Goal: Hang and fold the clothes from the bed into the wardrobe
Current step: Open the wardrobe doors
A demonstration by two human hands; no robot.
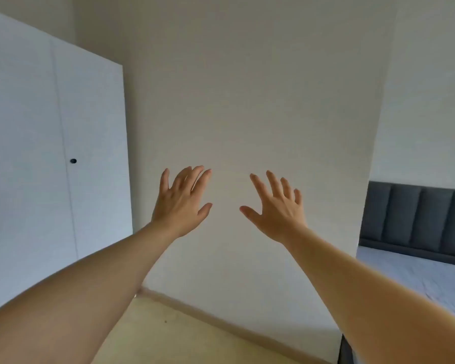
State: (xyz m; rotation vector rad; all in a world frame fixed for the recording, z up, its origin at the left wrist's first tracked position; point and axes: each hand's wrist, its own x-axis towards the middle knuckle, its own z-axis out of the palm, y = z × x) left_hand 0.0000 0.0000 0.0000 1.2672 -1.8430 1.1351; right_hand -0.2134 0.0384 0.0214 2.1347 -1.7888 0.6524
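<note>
Both arms stretch out in front of me toward a plain wall. My left hand (182, 202) is held up with fingers spread and holds nothing. My right hand (276, 207) mirrors it, fingers spread and empty. The white wardrobe (32, 158) stands at the left with its two doors closed; a small dark round knob (73, 161) sits on the right door. At the right edge is the bed (415, 274) with a pale sheet and a grey padded headboard (418, 219). No clothes show on the visible part of the bed.
A white wall (247, 101) fills the middle of the view, with a baseboard along its foot. Light wooden floor (168, 334) lies below my arms. The dark corner of the bed frame (346, 350) shows at the lower right.
</note>
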